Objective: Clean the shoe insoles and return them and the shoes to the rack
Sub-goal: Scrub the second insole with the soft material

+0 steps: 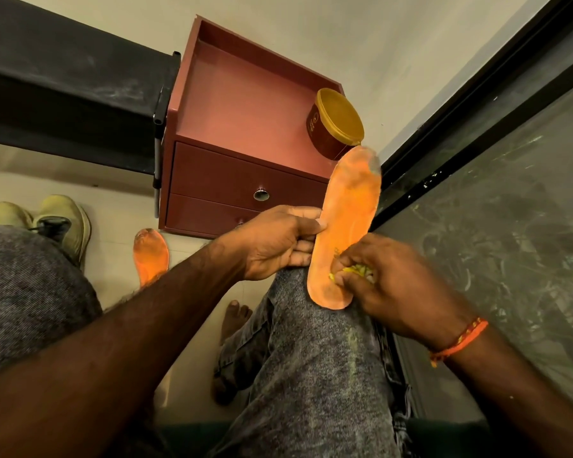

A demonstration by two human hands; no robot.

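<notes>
1. From my remote seat I find the orange insole (344, 226) propped heel-down on the raised knee (311, 325), toe pointing up toward the cabinet (245, 133). The knee appears to serve as a backing so that rubbing pressure does not fold the insole.
2. The left hand (278, 242) grasps the insole's left edge at mid-length, thumb on the face and fingers behind; I judge this steadies it against the scrubbing.
3. The right hand (384, 282) is clenched round a small yellowish scrubbing wad (358, 271), pressed onto the heel end of the insole. What the wad is made of, I cannot tell.
4. The second insole (150, 256) lies on the floor beside the pair of shoes (47, 223), apparently awaiting its turn.
5. A lidded tub (336, 122) stands on the cabinet top, within reach; contents not visible.
6. No rack is in view. I judge cleaning under way, return not yet begun.
</notes>
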